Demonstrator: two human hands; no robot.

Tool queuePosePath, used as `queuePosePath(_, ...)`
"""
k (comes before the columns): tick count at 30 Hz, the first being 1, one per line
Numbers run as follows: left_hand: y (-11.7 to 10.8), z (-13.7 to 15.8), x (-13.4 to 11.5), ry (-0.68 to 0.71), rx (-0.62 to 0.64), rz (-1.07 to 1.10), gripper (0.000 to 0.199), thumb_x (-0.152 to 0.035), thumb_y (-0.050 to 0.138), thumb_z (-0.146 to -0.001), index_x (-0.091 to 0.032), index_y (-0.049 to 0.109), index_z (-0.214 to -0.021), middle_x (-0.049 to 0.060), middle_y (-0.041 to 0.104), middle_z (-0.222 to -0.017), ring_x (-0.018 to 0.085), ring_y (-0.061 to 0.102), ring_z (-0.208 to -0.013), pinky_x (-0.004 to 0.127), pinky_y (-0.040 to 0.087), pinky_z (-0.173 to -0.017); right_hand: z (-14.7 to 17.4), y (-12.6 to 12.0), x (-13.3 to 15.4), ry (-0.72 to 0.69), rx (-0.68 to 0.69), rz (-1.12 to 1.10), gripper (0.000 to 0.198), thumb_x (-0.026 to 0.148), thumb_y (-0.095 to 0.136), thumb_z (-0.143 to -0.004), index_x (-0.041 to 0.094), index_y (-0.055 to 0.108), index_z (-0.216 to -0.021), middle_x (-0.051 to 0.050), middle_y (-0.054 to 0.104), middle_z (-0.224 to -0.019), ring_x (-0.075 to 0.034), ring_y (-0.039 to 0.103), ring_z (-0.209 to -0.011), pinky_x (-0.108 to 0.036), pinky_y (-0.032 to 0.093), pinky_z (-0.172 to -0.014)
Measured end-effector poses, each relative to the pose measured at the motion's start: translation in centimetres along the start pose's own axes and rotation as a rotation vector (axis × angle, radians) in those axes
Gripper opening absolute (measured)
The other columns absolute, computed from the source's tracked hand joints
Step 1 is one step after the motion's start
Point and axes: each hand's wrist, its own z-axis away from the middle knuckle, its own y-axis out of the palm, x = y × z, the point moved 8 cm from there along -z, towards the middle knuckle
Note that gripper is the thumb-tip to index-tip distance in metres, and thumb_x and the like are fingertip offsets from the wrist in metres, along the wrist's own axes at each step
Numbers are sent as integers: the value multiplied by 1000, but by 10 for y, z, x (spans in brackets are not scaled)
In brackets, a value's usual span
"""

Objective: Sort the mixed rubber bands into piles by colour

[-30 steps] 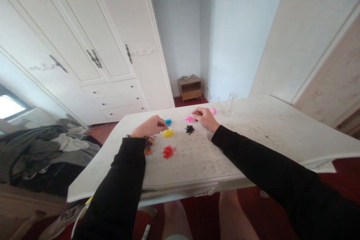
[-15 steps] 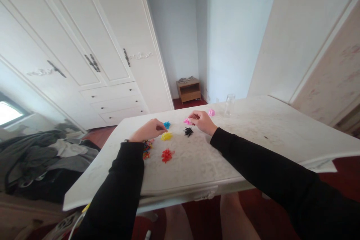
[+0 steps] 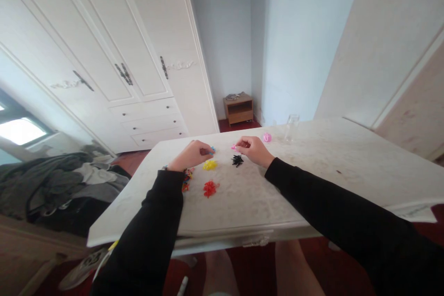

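My left hand [image 3: 193, 153] has its fingers pinched at the small blue pile [image 3: 212, 150], partly covering it. Whether a piece is between the fingertips is too small to see. With thumb and fingers together, my right hand [image 3: 255, 149] touches the pink pile [image 3: 233, 147]. What it grips there is hidden. The piles look like small elastic bands. Below my right fingers lies a black pile [image 3: 237, 161], and below my left ones a yellow pile [image 3: 210, 165]. A red pile [image 3: 210, 188] sits nearer to me. Mixed colours [image 3: 187, 178] show beside my left wrist.
A clear glass jar [image 3: 292, 128] and a round pink object [image 3: 267, 137] stand toward the back of the white table [image 3: 298, 194]. Clothes [image 3: 93, 185] are heaped at the left. Behind are a white wardrobe [image 3: 149, 115] and a small wooden cabinet [image 3: 239, 110].
My left hand has gone from above the yellow pile to the blue one. My right hand stays at the pink pile. The camera has turned slightly, shifting the scene right.
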Motion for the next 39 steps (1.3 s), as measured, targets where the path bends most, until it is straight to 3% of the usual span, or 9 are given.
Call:
queuePosePath(4, 11, -3, -14, 10, -80, 238, 25, -36, 78, -76, -15, 72, -88, 4, 74, -67, 16, 70, -61, 24, 53, -61, 4, 11, 13, -109, 106, 115, 8, 20, 67, -79, 15, 73, -78, -3, 71, -71, -13, 60, -64, -26, 45, -63)
queuePosePath(7, 25, -5, -22, -6, -56, 391, 33, -43, 82, -73, -16, 63, -75, 5, 72, -65, 19, 73, -62, 25, 55, -59, 7, 20, 22, -168, 189, 111, 10, 17, 68, -78, 15, 75, -85, -4, 72, -77, -13, 62, -66, -25, 46, -62)
queuePosePath(12, 36, -6, -29, -21, -28, 522, 41, -48, 85, -69, -15, 62, -73, 6, 73, -67, 20, 73, -63, 26, 57, -58, 11, 25, 28, -206, 243, 83, 9, 18, 70, -79, 17, 76, -85, -3, 72, -78, -13, 62, -67, -24, 47, -62)
queuePosePath(18, 38, -5, -32, -31, -28, 558, 42, -49, 86, -68, -15, 63, -72, 6, 71, -66, 19, 73, -62, 26, 57, -58, 10, 21, 31, -222, 218, 66, 9, 22, 69, -83, 18, 76, -80, -3, 71, -75, -13, 61, -65, -25, 46, -62)
queuePosePath(26, 27, -3, -36, 51, -85, 467, 34, -45, 77, -79, -13, 72, -85, 9, 73, -79, 20, 75, -67, 24, 57, -58, 7, 11, 27, -188, 135, 130, 11, 25, 68, -84, 17, 75, -80, -3, 70, -74, -14, 60, -66, -27, 45, -65)
queuePosePath(33, 28, -6, -32, 29, -101, 410, 26, -39, 74, -83, -14, 72, -81, 5, 72, -68, 17, 73, -62, 24, 55, -60, 6, 10, 26, -176, 124, 148, 11, 26, 68, -84, 18, 72, -78, -2, 69, -73, -14, 58, -66, -27, 43, -65)
queuePosePath(39, 21, -7, -22, 18, -143, 375, 8, -20, 65, -82, -15, 65, -76, 1, 67, -59, 14, 69, -55, 23, 51, -59, 1, -2, 22, -140, 3, 151, 9, 22, 66, -81, 18, 67, -72, -2, 66, -70, -16, 57, -67, -28, 42, -65)
